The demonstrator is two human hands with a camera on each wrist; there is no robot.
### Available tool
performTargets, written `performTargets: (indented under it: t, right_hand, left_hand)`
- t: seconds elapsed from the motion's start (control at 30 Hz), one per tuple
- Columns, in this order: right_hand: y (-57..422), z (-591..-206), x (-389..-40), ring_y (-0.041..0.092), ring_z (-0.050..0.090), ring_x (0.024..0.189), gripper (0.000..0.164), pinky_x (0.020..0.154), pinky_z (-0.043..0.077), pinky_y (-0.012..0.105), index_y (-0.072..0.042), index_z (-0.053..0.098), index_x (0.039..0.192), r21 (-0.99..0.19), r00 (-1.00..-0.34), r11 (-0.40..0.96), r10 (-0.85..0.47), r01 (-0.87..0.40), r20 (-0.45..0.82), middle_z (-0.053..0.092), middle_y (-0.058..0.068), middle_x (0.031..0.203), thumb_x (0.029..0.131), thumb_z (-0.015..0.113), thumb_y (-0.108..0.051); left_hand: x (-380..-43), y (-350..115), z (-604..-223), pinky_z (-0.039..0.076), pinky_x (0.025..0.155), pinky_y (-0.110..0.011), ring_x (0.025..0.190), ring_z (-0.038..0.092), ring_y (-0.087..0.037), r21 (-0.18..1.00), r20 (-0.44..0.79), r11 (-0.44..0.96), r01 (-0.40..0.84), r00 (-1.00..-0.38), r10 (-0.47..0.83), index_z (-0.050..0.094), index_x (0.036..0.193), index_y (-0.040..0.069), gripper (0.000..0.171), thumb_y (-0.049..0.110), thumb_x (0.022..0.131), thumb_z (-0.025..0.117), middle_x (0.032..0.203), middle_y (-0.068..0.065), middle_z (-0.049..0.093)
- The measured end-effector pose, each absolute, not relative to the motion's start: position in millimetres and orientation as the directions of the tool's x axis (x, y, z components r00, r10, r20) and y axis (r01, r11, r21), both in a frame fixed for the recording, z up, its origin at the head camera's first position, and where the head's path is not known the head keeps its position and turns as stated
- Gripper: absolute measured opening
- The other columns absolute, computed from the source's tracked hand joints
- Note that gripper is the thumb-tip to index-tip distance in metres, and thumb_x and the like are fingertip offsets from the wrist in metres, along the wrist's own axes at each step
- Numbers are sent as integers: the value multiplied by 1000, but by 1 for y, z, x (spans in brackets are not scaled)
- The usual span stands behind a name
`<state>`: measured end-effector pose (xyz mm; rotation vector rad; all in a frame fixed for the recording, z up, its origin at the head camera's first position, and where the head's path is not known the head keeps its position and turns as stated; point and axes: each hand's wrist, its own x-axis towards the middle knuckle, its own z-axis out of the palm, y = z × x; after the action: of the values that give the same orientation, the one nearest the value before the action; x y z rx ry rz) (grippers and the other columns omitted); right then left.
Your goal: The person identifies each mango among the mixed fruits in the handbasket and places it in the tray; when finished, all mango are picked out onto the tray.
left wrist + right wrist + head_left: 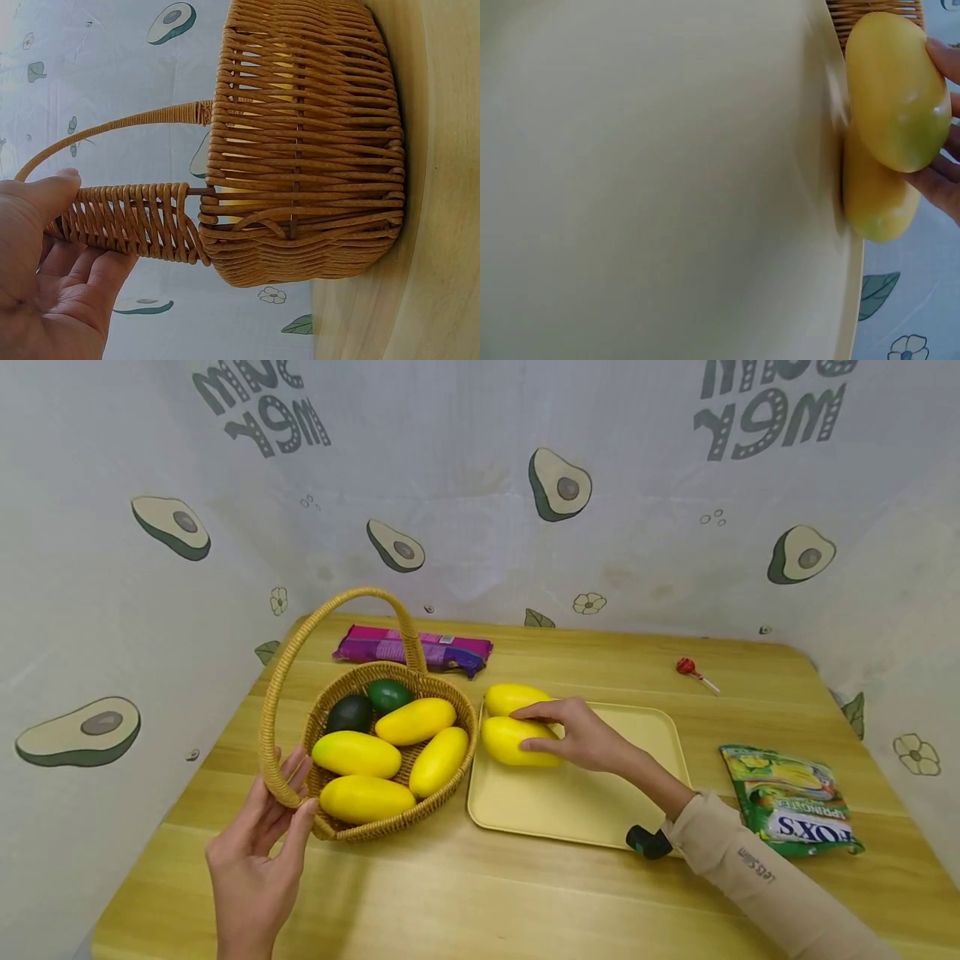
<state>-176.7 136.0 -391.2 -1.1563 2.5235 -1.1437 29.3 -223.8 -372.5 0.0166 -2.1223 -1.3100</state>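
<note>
My left hand (258, 852) grips the handle of a wicker basket (300, 135) near its base, thumb on one side and fingers on the other. Several yellow mangoes (362, 799) lie in the basket, with a dark green avocado (350, 714) and a brighter green one (390, 696) at the back. Over the left end of a pale yellow tray (547, 818), my right hand (581, 735) holds a yellow mango (896, 90) between thumb and fingers. Another yellow mango (881, 199) lies just behind it, at the tray's back left corner.
Behind the basket lies a purple snack packet (412, 646). A red lollipop (686, 667) sits at the back right, and a green candy bag (791, 797) lies right of the tray. A small black object (648, 842) shows beside the right sleeve. A printed curtain encloses the wooden table.
</note>
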Motion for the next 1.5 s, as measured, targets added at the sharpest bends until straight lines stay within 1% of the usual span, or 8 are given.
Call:
performTargets:
  t: [0.3, 0.6, 0.7, 0.9, 1.17, 1.5]
  right_hand:
    - [134, -394, -172, 26, 71, 107, 41, 93, 64, 43, 2, 75, 132, -663, -689, 433, -704, -611, 175, 78, 13, 127, 94, 85, -9]
    - [134, -396, -171, 31, 72, 114, 41, 99, 64, 49, 4, 73, 133, -663, -677, 427, -717, -615, 166, 76, 16, 129, 95, 84, -9]
    - [134, -398, -172, 32, 73, 115, 41, 100, 64, 48, 5, 73, 133, -658, -670, 424, -723, -622, 167, 76, 16, 129, 96, 83, -10]
    - [133, -400, -172, 31, 73, 114, 39, 98, 65, 45, 5, 74, 131, -645, -662, 424, -729, -635, 173, 76, 16, 128, 96, 83, -10]
    - [134, -396, -171, 30, 75, 113, 42, 99, 65, 45, 5, 74, 132, -629, -662, 442, -733, -639, 157, 77, 16, 127, 95, 85, -14]
    - [135, -394, -170, 27, 76, 109, 42, 96, 66, 42, 5, 75, 130, -624, -655, 437, -738, -648, 164, 78, 15, 125, 96, 85, -16]
  left_hand:
    - [30, -222, -372, 60, 95, -20, 129, 69, -12, 772, 554, 538, 337, -772, -311, 53, 159, 10, 83, -27, 87, 72, 144, -17, 68]
    - [29, -222, -374, 60, 95, -20, 130, 69, -13, 773, 562, 525, 355, -767, -309, 53, 159, 8, 82, -28, 88, 71, 145, -17, 68]
    - [29, -222, -374, 60, 95, -19, 130, 69, -12, 771, 564, 530, 354, -766, -309, 52, 160, 9, 83, -28, 88, 71, 145, -16, 68]
    - [28, -223, -375, 60, 96, -19, 130, 69, -13, 757, 583, 535, 376, -759, -291, 52, 159, 7, 83, -29, 87, 70, 146, -19, 67]
    - [30, -225, -376, 59, 97, -20, 131, 68, -12, 756, 577, 543, 365, -764, -289, 50, 160, 7, 82, -29, 88, 69, 147, -17, 67]
    - [28, -224, -381, 58, 93, -17, 127, 69, -8, 741, 608, 545, 392, -736, -298, 52, 158, 5, 85, -32, 84, 71, 144, -16, 68]
